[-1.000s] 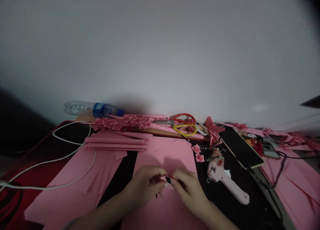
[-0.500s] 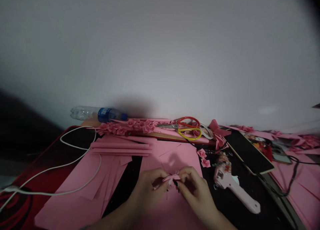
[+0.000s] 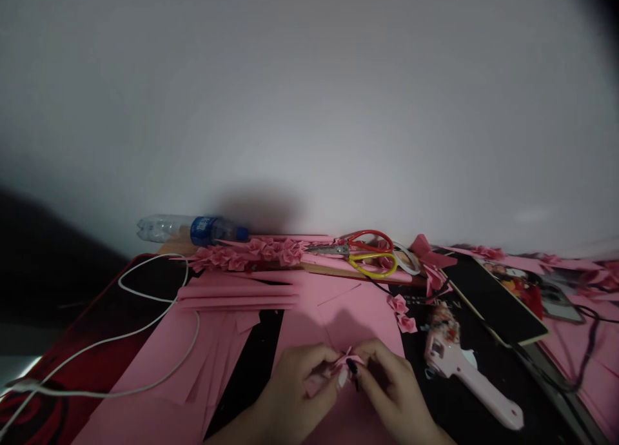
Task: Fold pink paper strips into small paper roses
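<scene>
From my remote seat on the head camera, I have both of the person's bare hands low in the frame, close together over a flat pink paper sheet (image 3: 338,319). The left hand (image 3: 293,387) and the right hand (image 3: 394,384) each have their grip closed, pinching a small folded piece of pink paper (image 3: 345,362) between the fingertips. The piece sits between the hands, raised just above the sheet. A black-painted fingernail (image 3: 353,367) shows on the right hand.

Just right of the hands, two small pink paper roses (image 3: 402,314) lie beside a pale pink plastic handled tool (image 3: 467,377), on a black printed table mat (image 3: 416,393). I can't read its print, and the tool's exact kind is unclear at this size. Further right is a dark rectangular slab with a pale edge (image 3: 493,300).

Along the back, steel scissors with red and yellow loop handles (image 3: 370,255) lie near a row of pink paper roses (image 3: 251,255). A clear plastic water bottle (image 3: 186,230) lies on its side, wearing a blue label with white lettering too small for me to read. Folded pink paper strips (image 3: 236,296) and a white cable (image 3: 196,332) are on the left.
</scene>
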`<state>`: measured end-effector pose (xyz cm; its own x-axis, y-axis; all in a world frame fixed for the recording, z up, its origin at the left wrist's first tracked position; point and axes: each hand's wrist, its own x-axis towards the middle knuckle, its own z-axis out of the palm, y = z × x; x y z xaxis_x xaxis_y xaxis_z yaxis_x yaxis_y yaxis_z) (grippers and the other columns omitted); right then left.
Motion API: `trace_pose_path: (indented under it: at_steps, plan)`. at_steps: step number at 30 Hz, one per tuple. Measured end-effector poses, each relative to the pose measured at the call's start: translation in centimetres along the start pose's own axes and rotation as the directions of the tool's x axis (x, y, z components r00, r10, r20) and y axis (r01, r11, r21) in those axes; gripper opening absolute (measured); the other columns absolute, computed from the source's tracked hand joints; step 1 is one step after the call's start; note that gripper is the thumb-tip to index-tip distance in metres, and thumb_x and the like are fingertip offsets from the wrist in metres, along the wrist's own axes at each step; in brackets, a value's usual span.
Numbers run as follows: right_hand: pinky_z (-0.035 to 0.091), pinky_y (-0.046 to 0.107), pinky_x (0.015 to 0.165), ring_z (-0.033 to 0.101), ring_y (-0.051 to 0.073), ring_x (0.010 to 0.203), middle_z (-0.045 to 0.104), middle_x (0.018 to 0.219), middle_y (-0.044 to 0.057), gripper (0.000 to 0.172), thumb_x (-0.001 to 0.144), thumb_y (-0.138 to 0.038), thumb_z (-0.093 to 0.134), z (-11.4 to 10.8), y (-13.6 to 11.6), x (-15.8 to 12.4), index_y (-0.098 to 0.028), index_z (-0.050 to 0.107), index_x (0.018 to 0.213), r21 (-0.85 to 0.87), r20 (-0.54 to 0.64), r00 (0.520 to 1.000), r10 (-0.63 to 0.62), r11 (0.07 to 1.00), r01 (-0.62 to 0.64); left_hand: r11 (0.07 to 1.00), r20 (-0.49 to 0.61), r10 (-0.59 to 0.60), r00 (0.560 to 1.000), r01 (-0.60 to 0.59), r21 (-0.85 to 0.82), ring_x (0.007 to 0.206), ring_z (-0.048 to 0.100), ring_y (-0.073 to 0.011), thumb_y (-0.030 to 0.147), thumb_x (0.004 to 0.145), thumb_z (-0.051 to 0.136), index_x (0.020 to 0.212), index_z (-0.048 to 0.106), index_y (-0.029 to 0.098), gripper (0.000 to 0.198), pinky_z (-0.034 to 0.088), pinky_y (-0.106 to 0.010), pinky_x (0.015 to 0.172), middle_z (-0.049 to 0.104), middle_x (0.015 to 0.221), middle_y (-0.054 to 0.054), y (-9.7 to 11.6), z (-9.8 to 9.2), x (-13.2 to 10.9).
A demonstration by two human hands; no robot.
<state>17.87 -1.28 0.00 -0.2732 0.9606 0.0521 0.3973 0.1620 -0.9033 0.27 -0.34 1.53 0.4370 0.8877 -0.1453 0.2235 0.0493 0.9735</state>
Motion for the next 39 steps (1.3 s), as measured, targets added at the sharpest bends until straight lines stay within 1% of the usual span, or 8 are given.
trace_pose_path:
  at_steps: [4,10,15,20,26,30,34,39]
  plan:
    - [0.04,0.021,0.051,0.049,0.012,0.054,0.051,0.062,-0.001,0.015,0.089,-0.027,0.043,0.2,0.0,-0.1,-0.019,0.05,0.078,0.033,0.0,0.999,0.038,0.999,-0.038,0.996,0.013,0.012,1.0,-0.011,-0.088,0.069,0.06,-0.015,0.033,0.09,0.036,0.073,0.063,0.015,0.037,0.045,-0.022,0.065,0.062,0.069,-0.003,-0.1,-0.1,0.0]
    - [0.036,0.021,0.047,0.043,0.01,0.049,0.048,0.059,-0.003,0.017,0.089,-0.03,0.043,0.3,0.0,-0.1,-0.019,0.048,0.078,0.106,0.018,0.998,0.057,0.993,-0.058,0.987,0.027,-0.021,0.999,0.025,-0.156,0.075,0.063,-0.0168,0.029,0.089,0.039,0.083,0.065,0.015,0.029,0.05,-0.025,0.067,0.067,0.078,-0.005,-1.1,0.4,0.4]
    - [0.035,0.021,0.046,0.044,0.01,0.048,0.048,0.058,-0.003,0.018,0.089,-0.032,0.043,0.2,0.0,0.0,-0.019,0.048,0.078,0.119,0.013,0.999,0.046,0.992,-0.047,0.995,-0.036,0.012,0.999,-0.015,-0.102,0.07,0.062,-0.0157,0.027,0.083,0.05,0.086,0.065,0.015,0.019,0.048,-0.024,0.063,0.067,0.076,-0.004,-1.5,0.6,0.3]
    - [0.035,0.021,0.047,0.045,0.011,0.049,0.049,0.059,-0.004,0.015,0.089,-0.031,0.044,0.3,0.1,-0.2,-0.019,0.05,0.082,0.114,0.001,0.999,0.034,0.993,-0.034,0.958,-0.046,-0.025,0.999,0.011,-0.287,0.069,0.063,-0.0161,0.028,0.077,0.06,0.079,0.056,0.015,0.014,0.05,-0.025,0.061,0.066,0.075,-0.003,-2.0,0.7,0.7]
    - [0.035,0.021,0.047,0.045,0.011,0.05,0.05,0.06,-0.003,0.014,0.089,-0.03,0.044,0.1,0.0,-0.2,-0.019,0.05,0.085,0.129,0.044,0.999,-0.003,0.992,-0.003,0.949,0.021,-0.022,1.0,0.028,-0.314,0.071,0.065,-0.0157,0.03,0.078,0.059,0.081,0.053,0.016,0.016,0.051,-0.026,0.06,0.067,0.083,-0.004,-1.7,0.7,0.6]
    - [0.033,0.021,0.046,0.043,0.01,0.048,0.046,0.058,-0.004,0.016,0.087,-0.032,0.047,0.1,-0.1,0.1,-0.018,0.053,0.082,0.149,0.036,0.999,-0.024,0.989,0.018,0.952,0.016,0.046,0.999,-0.039,-0.304,0.067,0.064,-0.0144,0.029,0.08,0.056,0.078,0.052,0.017,0.013,0.051,-0.025,0.058,0.064,0.094,-0.004,-1.6,0.7,0.4]
    - [0.028,0.02,0.042,0.036,0.008,0.043,0.039,0.05,-0.007,0.024,0.082,-0.036,0.054,0.0,-0.3,0.4,-0.018,0.05,0.067,0.186,0.016,1.0,0.022,0.982,-0.024,0.963,-0.025,0.106,0.994,-0.109,-0.245,0.061,0.061,-0.0122,0.029,0.078,0.058,0.071,0.054,0.014,0.016,0.05,-0.025,0.056,0.059,0.084,-0.002,-2.1,0.7,0.7]
    - [0.034,0.021,0.044,0.041,0.008,0.043,0.047,0.053,-0.005,0.027,0.088,-0.04,0.044,-0.1,-0.3,0.3,-0.017,0.051,0.074,0.308,0.088,0.996,-0.011,0.951,-0.017,0.968,-0.115,0.212,0.971,-0.224,-0.112,0.054,0.056,-0.0092,0.025,0.077,0.058,0.066,0.053,0.014,0.016,0.047,-0.022,0.051,0.052,0.069,0.002,-2.4,0.7,1.1]
